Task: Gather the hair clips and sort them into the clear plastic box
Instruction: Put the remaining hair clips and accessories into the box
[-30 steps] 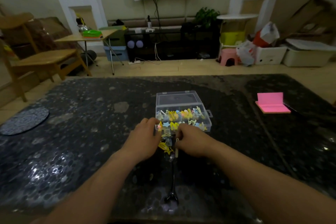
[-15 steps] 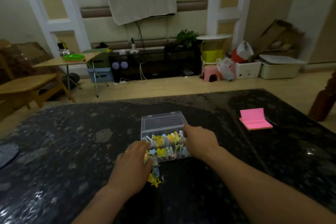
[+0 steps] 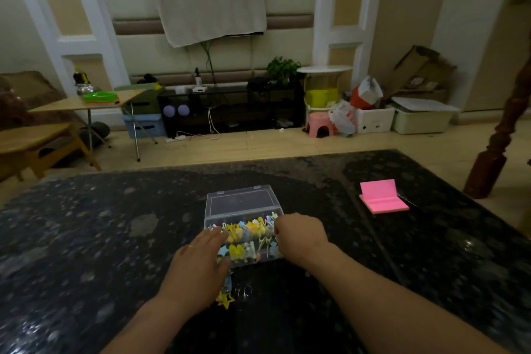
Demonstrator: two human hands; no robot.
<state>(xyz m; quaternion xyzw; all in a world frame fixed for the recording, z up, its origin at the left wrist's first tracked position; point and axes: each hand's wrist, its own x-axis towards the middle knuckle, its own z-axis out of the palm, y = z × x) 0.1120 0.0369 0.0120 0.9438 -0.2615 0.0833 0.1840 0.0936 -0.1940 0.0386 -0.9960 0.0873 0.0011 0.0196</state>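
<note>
The clear plastic box (image 3: 240,202) stands open on the dark table, its lid tipped back. Many colourful hair clips (image 3: 247,231) fill its compartments. My left hand (image 3: 198,264) lies with fairly straight fingers over the box's front left corner. My right hand (image 3: 300,234) is at the box's right side, its fingers curled over the right rim. A yellow star clip (image 3: 225,300) and a small wire clip (image 3: 242,291) lie loose on the table just in front of the box, beside my left wrist.
A pink sticky-note pad (image 3: 383,201) lies on the dark speckled table (image 3: 86,238) to the right. A carved wooden post (image 3: 500,138) stands past the table's right corner. Beyond the far edge are floor, a folding table and storage boxes.
My right hand went from the clips in front of the box to the box's right rim. My left hand slid forward onto the front left corner. The view tilted up.
</note>
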